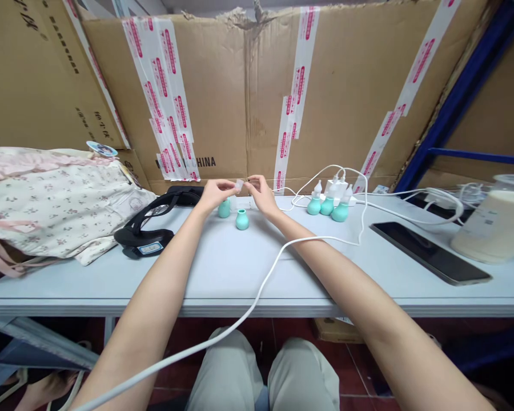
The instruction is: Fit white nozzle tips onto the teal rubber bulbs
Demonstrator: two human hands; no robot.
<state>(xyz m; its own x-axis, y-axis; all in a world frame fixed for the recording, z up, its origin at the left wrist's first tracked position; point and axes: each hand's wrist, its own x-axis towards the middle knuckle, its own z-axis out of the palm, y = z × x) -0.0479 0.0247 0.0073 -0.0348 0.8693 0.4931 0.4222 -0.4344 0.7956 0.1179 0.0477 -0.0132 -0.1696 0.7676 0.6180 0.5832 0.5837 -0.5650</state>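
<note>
Pinched in the fingertips of my left hand (215,193) is a small clear plastic piece (239,185). My right hand (262,195) is closed at the fingertips right beside that piece; whether it grips the same piece or something else is too small to make out. Below the hands, a teal squeeze bulb (242,220) stands upright with its open neck up. Another teal bulb (224,209) is partly covered by my left hand. Between the hands and the table lies a clear plastic item, mostly blurred.
Several teal bulbs with clear nozzles (340,212) stand at the right, beside a white charger (336,187). A white cable (278,257) crosses over my right forearm. A phone (430,251), a plastic jug (494,220), a black headset (148,231) and a floral bag (64,200) flank the workspace.
</note>
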